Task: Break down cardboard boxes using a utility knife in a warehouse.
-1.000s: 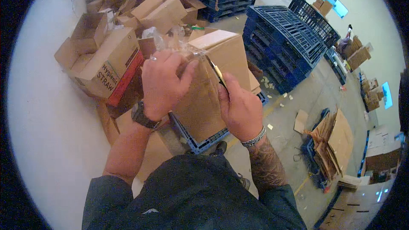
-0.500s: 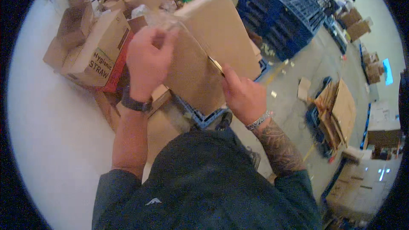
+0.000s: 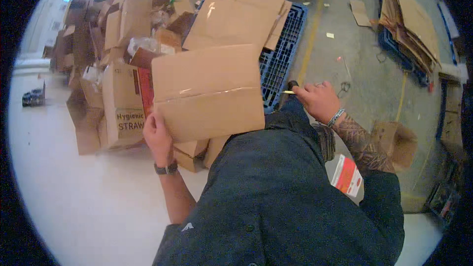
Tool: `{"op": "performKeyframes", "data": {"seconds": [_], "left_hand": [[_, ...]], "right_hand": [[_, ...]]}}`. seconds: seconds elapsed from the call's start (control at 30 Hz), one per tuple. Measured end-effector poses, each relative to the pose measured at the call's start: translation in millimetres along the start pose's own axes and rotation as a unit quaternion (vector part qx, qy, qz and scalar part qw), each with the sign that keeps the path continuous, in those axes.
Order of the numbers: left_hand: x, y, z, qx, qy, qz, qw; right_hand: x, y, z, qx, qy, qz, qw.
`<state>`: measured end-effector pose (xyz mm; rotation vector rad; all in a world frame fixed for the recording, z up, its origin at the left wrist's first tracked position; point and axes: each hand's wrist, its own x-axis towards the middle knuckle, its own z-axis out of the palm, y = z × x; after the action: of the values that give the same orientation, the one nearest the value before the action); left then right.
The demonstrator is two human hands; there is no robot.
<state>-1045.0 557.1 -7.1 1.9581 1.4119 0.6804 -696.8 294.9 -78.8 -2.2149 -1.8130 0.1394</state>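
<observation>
A taped cardboard box (image 3: 209, 111) is held up in front of my body, a strip of clear tape running across its face. My left hand (image 3: 158, 135) is closed on its lower left edge. Off to the right, apart from the box, my right hand (image 3: 319, 101) closes round a box cutter (image 3: 287, 92); only a short yellowish piece shows beyond the fingers. Behind the held box, flattened cardboard (image 3: 231, 17) lies on a blue plastic pallet (image 3: 283, 49).
Opened boxes and clear plastic wrap (image 3: 143, 44) are heaped at left, including a printed carton (image 3: 120, 103). Another pallet (image 3: 394, 51) bears flattened cardboard at far right. An open box (image 3: 394, 140) stands by my right forearm. Paper scraps (image 3: 330, 35) dot the grey floor.
My left hand has come down onto the box's left edge. My right hand has moved right with the box cutter, away from the cardboard. My view has turned.
</observation>
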Motion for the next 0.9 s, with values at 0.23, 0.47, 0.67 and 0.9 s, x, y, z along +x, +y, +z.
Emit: {"op": "performKeyframes", "data": {"seconds": [0.23, 0.47, 0.67, 0.9], "left_hand": [[-18.9, -27.1, 5.1, -0.163, 0.022, -0.070, 0.984], [-26.4, -31.8, -5.5, -0.175, 0.004, -0.058, 0.983], [-28.8, -25.8, -1.5, -0.183, 0.020, -0.064, 0.981], [-34.4, -19.2, 0.4, -0.185, 0.020, -0.064, 0.980]], "right_hand": [[24.1, -28.8, 52.6, 0.458, -0.017, 0.144, 0.877], [47.4, -45.6, 63.0, 0.531, -0.050, 0.170, 0.829], [48.5, -37.1, 66.7, 0.554, -0.081, 0.197, 0.805], [38.4, -34.4, 56.9, 0.553, -0.114, 0.196, 0.802]]}}
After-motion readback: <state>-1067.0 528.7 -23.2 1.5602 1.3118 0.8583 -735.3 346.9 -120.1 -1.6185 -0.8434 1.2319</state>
